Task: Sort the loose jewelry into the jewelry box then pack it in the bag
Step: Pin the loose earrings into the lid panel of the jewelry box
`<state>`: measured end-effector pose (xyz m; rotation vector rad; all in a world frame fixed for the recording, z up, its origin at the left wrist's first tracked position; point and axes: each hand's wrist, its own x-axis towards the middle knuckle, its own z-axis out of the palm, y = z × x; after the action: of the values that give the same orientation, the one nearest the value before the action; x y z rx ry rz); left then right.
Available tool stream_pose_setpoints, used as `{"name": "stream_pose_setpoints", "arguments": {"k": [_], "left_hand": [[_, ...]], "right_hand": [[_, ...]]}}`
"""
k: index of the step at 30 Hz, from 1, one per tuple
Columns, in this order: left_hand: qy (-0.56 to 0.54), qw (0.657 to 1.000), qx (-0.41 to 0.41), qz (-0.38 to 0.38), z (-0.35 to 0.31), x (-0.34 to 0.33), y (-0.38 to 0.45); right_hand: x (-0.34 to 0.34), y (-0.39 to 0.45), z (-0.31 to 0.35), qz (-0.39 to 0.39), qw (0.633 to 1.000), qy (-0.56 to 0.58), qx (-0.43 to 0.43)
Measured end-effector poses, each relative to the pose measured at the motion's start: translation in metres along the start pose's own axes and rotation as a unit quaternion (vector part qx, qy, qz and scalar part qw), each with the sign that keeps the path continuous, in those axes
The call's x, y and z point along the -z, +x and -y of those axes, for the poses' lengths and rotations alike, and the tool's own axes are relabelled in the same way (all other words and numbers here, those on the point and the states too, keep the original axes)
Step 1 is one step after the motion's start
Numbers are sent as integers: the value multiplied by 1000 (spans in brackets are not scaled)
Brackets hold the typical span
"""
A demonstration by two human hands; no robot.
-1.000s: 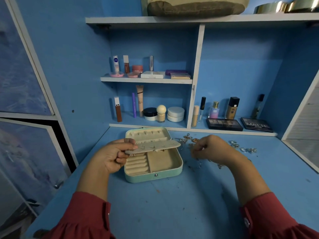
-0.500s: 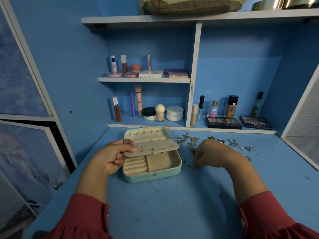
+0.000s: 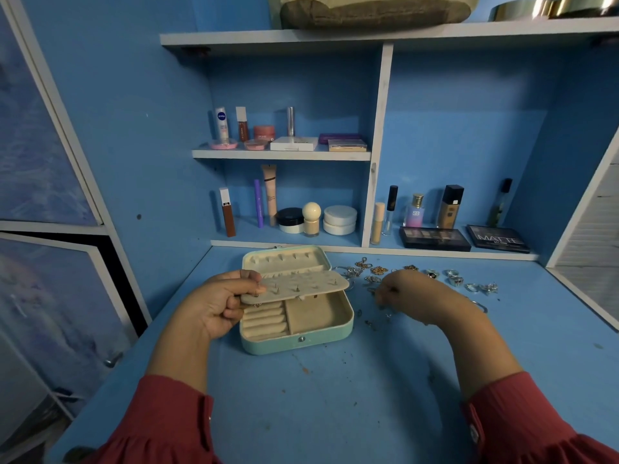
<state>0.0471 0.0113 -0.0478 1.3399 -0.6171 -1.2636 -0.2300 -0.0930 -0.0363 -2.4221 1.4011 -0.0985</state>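
Note:
A mint jewelry box (image 3: 298,343) lies open on the blue desk, its cream lining showing ring rolls and a bare compartment. My left hand (image 3: 217,303) pinches the left end of the beige earring flap (image 3: 294,286), holding it lifted over the box; several studs sit in it. To the right of the box, my right hand (image 3: 405,293) hovers low over the loose jewelry (image 3: 378,271), fingers curled down with a small piece pinched at the tips. Rings (image 3: 455,279) and chains are scattered along the desk's back. An olive bag (image 3: 375,11) rests on the top shelf.
Cosmetics fill the shelves behind: bottles, jars, tubes and two eyeshadow palettes (image 3: 435,237) at desk level. A white upright divider (image 3: 378,145) splits the shelving. Small earrings (image 3: 368,324) lie just right of the box. Glass doors stand at the left.
My right hand has drawn back slightly from the jewelry pile toward me, then lifted a little with its fingers pinched. The left hand keeps holding the flap up.

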Motion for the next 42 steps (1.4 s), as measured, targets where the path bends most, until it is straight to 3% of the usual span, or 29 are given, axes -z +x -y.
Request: {"name": "stream_pose_setpoints", "arguments": {"k": [3,7,11,19,27,42], "left_hand": [[-2,1000,2,2,0,1,0],[-2,1000,6,3,-1,0,0],[0,1000,5,3,-1,1,-1],[12,1000,-3,-11,0,0,-1],[10,1000,-2,-14,-1,-1,-1],[5,1000,-1,-15,-1,-1,-1]], "right_hand": [[-2,3,4,-75,997,13,12],[-3,8,28,-142,980,126,58],[-2,11,68,-113,970,176,124],[-1,31,125,-31,982,69,175],[-8,35,127,-20,983,1,183],[-9,34,128,-13,982,22,187]]}}
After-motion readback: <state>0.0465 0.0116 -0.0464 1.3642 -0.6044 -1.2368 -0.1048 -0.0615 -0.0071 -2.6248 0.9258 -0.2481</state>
